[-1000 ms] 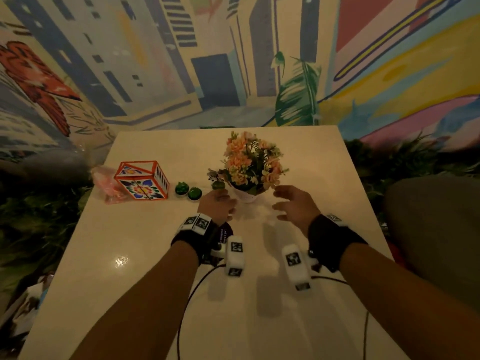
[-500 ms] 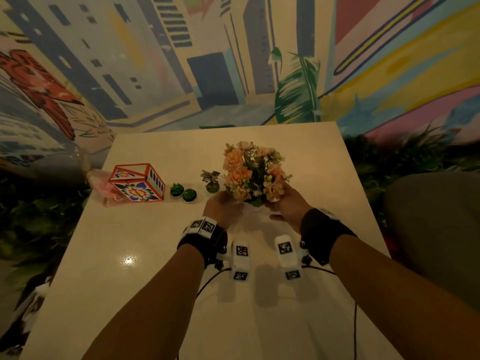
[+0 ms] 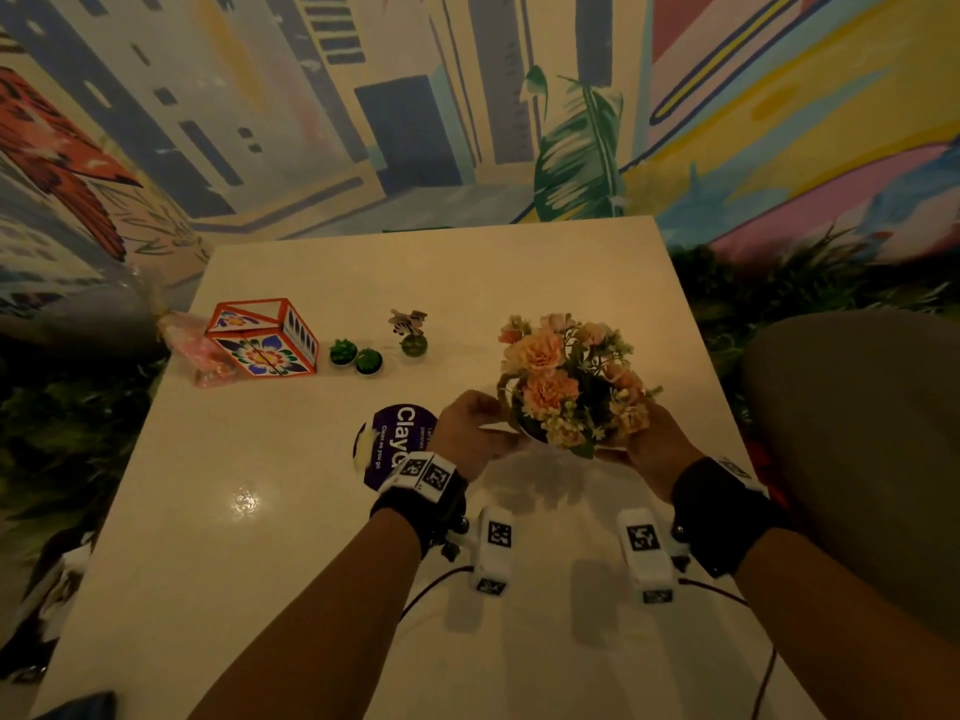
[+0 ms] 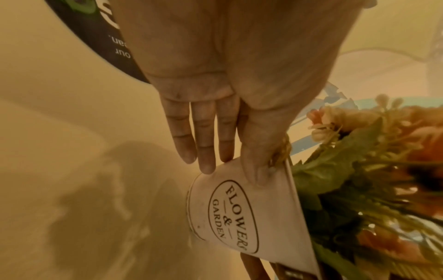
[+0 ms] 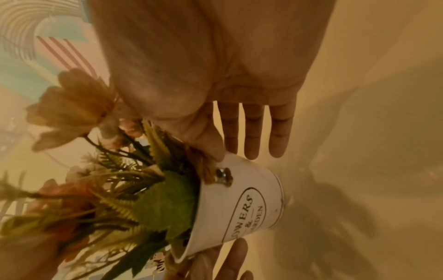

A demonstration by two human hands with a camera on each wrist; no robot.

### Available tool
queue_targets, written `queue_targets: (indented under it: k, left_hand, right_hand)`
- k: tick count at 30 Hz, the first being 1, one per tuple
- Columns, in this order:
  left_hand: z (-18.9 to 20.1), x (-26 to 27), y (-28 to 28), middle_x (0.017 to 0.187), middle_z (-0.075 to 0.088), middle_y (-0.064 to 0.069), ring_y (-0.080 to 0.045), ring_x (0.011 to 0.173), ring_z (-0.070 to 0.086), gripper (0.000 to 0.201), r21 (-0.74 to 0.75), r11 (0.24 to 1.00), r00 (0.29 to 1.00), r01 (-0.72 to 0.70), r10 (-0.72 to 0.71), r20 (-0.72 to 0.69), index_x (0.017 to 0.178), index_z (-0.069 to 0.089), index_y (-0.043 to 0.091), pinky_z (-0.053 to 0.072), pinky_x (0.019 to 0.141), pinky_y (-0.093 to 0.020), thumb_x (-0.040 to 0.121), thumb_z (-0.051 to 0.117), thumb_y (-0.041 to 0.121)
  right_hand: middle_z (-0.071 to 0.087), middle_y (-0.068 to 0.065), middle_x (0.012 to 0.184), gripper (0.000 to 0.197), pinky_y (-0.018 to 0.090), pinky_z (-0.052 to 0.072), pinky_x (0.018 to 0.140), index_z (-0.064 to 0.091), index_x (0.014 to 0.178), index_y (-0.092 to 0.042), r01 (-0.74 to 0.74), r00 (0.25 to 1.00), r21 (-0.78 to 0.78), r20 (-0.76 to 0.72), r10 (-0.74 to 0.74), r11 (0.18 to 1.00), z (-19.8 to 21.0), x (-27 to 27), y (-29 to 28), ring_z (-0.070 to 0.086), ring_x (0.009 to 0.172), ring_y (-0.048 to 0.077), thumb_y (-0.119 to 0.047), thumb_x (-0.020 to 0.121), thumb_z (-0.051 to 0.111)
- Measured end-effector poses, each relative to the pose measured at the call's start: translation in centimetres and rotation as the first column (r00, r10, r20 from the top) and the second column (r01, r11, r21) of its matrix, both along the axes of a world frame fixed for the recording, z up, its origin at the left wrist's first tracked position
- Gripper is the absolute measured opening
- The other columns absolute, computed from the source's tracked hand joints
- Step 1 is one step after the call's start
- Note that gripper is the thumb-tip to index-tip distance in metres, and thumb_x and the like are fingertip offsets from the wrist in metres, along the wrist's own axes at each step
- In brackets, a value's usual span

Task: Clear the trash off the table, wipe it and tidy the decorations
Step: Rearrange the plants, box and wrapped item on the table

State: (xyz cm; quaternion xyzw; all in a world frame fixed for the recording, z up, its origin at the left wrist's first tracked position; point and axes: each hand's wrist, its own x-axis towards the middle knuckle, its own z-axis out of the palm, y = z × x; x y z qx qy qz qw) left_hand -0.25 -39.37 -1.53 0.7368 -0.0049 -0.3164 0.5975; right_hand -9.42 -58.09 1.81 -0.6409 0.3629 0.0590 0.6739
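Note:
A white tin flower pot [image 3: 540,440] marked "FLOWERS & GARDEN" [image 4: 239,214] [image 5: 246,204], filled with peach artificial flowers [image 3: 566,387], hangs just above the pale table [image 3: 260,511], casting a shadow below it. My left hand [image 3: 472,428] [image 4: 230,170] grips its left side, thumb on the wall near the rope handle. On the opposite side my right hand [image 3: 644,444] [image 5: 230,155] holds it the same way, thumb by the rim. The other fingers of both hands reach behind the pot. A round purple "Clay" disc [image 3: 400,439] [image 4: 91,28] lies flat on the table beside my left wrist.
At the table's left stand a patterned orange-edged box [image 3: 262,337], a pink bag [image 3: 197,350], two small green plants [image 3: 356,356] and a zebra figurine plant [image 3: 413,332]. A mural wall stands beyond the table's far edge. A grey chair [image 3: 857,433] stands at the right.
Both hands closed on the flower pot, then raised it and carried it right, away from the small plants. The purple disc, mostly covered by my left wrist before, now shows.

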Motion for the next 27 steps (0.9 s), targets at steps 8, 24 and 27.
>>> queue_targets:
  k: [8, 24, 27]
  left_hand:
    - [0.4, -1.0, -0.8, 0.1, 0.061, -0.014, -0.045, 0.099, 0.061, 0.072, -0.139, 0.99, 0.994, -0.006, -0.008, -0.105, 0.11, 0.046, 0.012, 0.051, 0.085, -0.06, 0.051, 0.079, -0.012]
    - [0.0, -2.0, -0.9, 0.097, 0.063, -0.012, -0.044, 0.098, 0.063, 0.059, -0.048, 0.998, 0.997, 0.048, -0.051, -0.055, 0.106, 0.049, 0.014, 0.052, 0.087, -0.057, 0.063, 0.075, -0.017]
    - [-0.1, -2.0, -0.9, 0.1, 0.063, -0.012, -0.04, 0.094, 0.066, 0.058, -0.039, 0.997, 0.997, 0.069, -0.07, -0.042, 0.109, 0.049, 0.013, 0.053, 0.085, -0.056, 0.065, 0.075, -0.014]
  right_hand:
    - [0.06, 0.02, 0.123, 0.041, 0.048, 0.052, 0.085, 0.053, 0.128, -0.01, 0.007, 0.999, 0.035, 0.038, -0.009, 0.999, -0.2, -1.4, -0.5, 0.062, 0.096, 0.03, 0.009, 0.093, 0.044]
    - [0.066, 0.013, 0.11, 0.043, 0.045, 0.054, 0.081, 0.056, 0.123, -0.012, 0.014, 0.999, 0.035, 0.041, -0.016, 0.999, -1.3, -2.9, -0.7, 0.067, 0.084, 0.021, 0.012, 0.087, 0.053]
    - [0.067, 0.012, 0.107, 0.045, 0.039, 0.057, 0.073, 0.055, 0.125, -0.011, 0.031, 0.999, 0.032, 0.034, -0.032, 0.999, -1.7, -2.9, -0.8, 0.068, 0.078, 0.017, 0.013, 0.086, 0.053]
